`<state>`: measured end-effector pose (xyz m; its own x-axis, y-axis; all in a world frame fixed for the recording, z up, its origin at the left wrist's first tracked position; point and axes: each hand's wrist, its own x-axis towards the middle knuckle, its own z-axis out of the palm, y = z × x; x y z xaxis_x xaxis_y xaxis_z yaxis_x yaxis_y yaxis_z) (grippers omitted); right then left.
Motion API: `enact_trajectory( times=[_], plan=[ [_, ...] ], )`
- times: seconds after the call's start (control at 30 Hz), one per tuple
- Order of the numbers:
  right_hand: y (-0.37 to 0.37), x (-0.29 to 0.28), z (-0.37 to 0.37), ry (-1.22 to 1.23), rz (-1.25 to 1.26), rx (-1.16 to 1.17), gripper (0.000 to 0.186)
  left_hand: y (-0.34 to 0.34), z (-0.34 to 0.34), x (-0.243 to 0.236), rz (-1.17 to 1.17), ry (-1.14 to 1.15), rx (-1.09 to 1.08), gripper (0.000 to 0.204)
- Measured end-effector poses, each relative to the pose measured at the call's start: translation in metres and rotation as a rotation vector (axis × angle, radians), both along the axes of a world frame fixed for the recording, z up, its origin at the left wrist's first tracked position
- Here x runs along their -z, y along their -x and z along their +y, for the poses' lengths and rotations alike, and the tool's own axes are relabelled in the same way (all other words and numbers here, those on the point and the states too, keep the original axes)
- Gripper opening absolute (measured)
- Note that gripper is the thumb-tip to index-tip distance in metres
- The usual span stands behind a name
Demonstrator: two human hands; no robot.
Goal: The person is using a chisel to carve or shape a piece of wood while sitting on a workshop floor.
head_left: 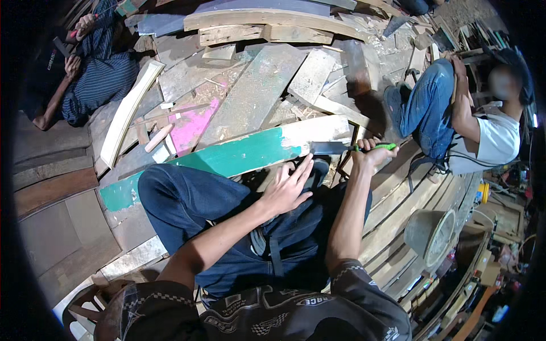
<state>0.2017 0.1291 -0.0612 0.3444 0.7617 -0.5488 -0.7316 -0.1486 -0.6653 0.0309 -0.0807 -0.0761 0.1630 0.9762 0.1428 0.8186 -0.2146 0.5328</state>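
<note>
A long wooden board (233, 153) lies across in front of my knees. Green paint covers most of it, while its right end is pale and whitish. In my right hand (372, 156) is a scraper (330, 148) with a wide, dark flat blade and a green and black handle. Its blade points left and lies on the board where the green meets the pale wood. My left hand (290, 187) has its fingers stretched out, fingertips at the board's near edge beside the blade's left end. Whether they press on the blade, I cannot tell.
Loose planks (256, 91), offcuts and shavings cover the ground ahead. A curved pale wooden piece (131, 113) lies at left. One person (96, 85) sits at far left, another (478, 113) at right. A grey bucket (429, 236) stands on wooden slats to my right.
</note>
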Motion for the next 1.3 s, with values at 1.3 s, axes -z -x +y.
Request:
enact_trajectory(
  times=[1.3],
  plan=[
    [0.063,-0.193,-0.176,-0.999,-1.07,-1.138,0.068,0.051,-0.008,-0.039,-0.357,-0.495,-0.422,0.037]
  ],
)
